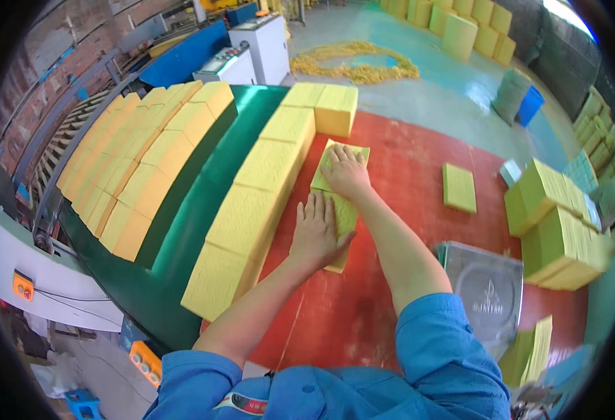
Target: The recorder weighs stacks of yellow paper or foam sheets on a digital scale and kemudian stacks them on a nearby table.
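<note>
Two low stacks of yellow textured paper (pixel 335 260) lie end to end on the red tabletop in front of me. On the nearer one my left hand (pixel 318 227) rests palm down, fingers stretched out and thumb spread to the right. My right hand (pixel 347 171) presses flat on the farther one, its fingers extended. Neither hand grips anything. Just left of them runs a row of taller yellow paper blocks (pixel 248 203) along the table's edge. The undersides of both stacks are hidden.
Beyond a green belt (pixel 213 178) stand several rows of yellow blocks (pixel 153 157). To the right are a thin yellow stack (pixel 459 187), a square silver metal plate (pixel 486 287) and taller paper piles (pixel 552 224). Orange control boxes (pixel 145 362) sit at lower left.
</note>
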Demonstrator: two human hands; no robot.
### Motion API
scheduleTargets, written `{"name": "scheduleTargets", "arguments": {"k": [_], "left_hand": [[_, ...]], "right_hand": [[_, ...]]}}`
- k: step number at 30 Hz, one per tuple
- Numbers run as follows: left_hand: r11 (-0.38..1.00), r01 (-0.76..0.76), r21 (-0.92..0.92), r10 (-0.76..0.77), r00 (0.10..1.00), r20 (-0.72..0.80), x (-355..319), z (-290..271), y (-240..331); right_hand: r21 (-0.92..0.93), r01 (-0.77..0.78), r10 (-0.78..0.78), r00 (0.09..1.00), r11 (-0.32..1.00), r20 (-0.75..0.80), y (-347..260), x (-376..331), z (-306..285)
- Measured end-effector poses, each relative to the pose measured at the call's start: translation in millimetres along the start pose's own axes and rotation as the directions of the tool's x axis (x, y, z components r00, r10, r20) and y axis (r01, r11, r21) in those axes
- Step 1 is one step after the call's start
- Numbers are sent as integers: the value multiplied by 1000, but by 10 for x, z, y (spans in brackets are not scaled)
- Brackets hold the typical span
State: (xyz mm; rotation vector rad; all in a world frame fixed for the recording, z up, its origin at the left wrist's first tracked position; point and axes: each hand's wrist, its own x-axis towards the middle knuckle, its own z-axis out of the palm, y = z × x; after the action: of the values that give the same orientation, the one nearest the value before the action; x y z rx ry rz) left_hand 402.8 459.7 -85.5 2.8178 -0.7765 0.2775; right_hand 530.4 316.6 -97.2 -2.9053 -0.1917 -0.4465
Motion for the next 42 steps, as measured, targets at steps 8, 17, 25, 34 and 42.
{"name": "scheduleTargets", "arguments": {"k": [8,17,25,34,42], "left_hand": [[991,-106,-83,114,989,99,-1325,-355,762],[958,-248,-142,264,958,108,-2546,-614,1096],[894,-371,-249,400,914,74,-2950,-780,1072],[863,-101,-496,159,984,75,-3231,-658,625],[-434,207,-877,202,971,129,-2582,-777,1521]], "right_hand": [[-18,-128,129,992,992,17,-214,-1702,-596],[285,-212,288,921,935,-260,-839,-3298,-1428],[845,-350,746,409,-405,526,-1652,-5805,-830],[804,-447,469,655,-392,593,-2000,-5533,-1193],[887,-29,265,959,460,-106,-1197,-5277,-2858]]}}
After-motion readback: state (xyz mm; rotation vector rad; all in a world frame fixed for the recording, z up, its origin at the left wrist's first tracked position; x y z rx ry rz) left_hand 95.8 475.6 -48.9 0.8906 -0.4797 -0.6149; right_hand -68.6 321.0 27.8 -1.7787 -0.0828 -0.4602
